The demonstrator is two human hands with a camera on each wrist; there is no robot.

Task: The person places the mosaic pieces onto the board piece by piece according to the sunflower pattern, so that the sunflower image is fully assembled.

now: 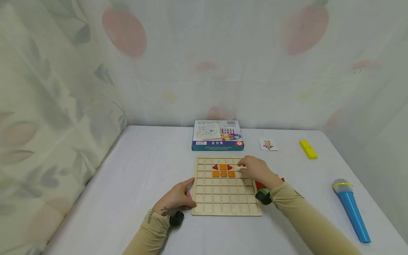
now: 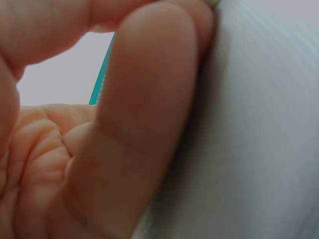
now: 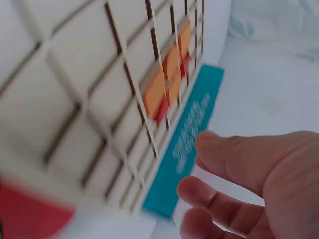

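Note:
A pale wooden grid board lies on the white table. Near its far side sit orange squares, an orange disc and two red triangles. My left hand touches the board's left edge with fingers extended; in the left wrist view a finger fills much of the picture. Over the board's far right corner hovers my right hand, thumb and fingers apart with nothing visible between them. Red pieces and a green piece lie beside the board, partly hidden by my right wrist.
Behind the board stands a flat toy box. A small picture card lies to its right, then a yellow block. Along the right side is a blue toy microphone. Patterned curtains hang behind the table.

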